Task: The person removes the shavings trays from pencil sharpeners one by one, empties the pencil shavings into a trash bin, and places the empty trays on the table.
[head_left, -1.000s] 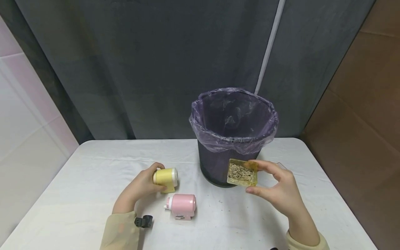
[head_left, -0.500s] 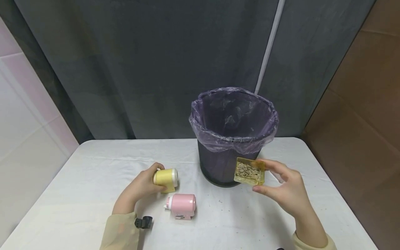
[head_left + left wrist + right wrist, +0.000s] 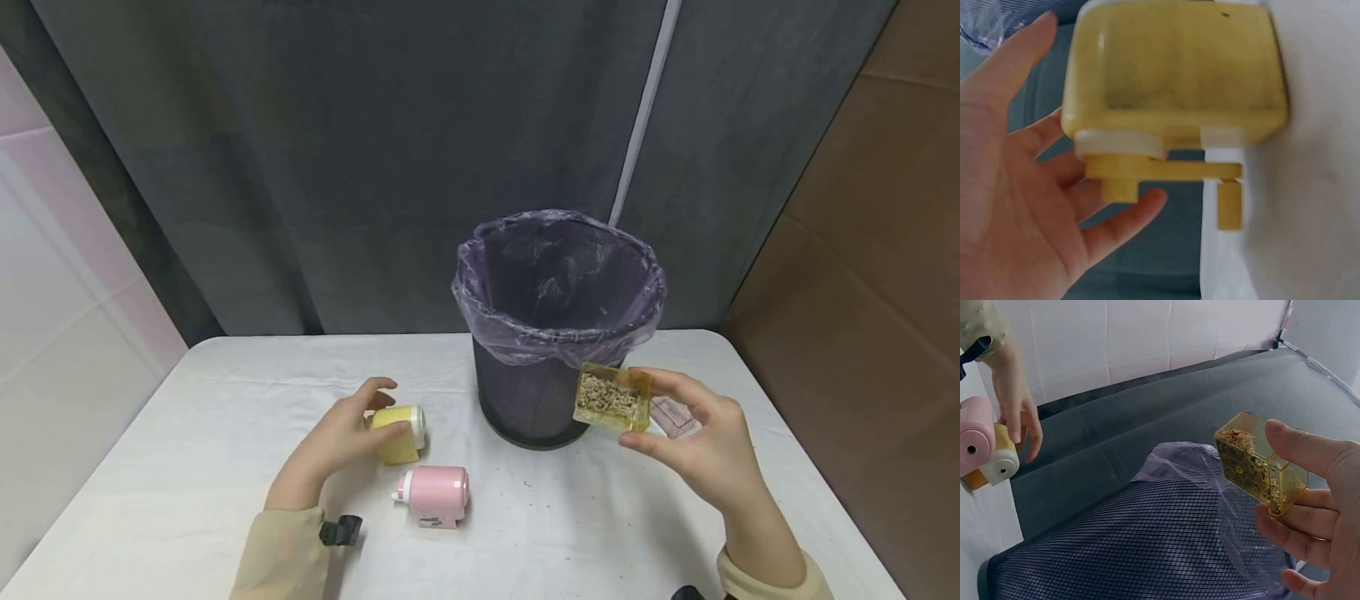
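Right fingers [image 3: 1307, 450] grip yellow tray [image 3: 1249, 470] — edge partly hidden.

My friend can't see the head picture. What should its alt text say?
A right hand holds a clear yellow tray of shavings before a purple-lined bin. A left hand is at a yellow sharpener, with a pink sharpener nearby.

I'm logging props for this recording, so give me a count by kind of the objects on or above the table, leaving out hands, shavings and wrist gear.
Sharpeners: 2 (yellow sharpener, pink sharpener)
Shavings trays: 1 (yellow tray)
Lined bins: 1 (mesh bin)
Clear boxes: 1 (clear box, partly hidden)
Total: 5
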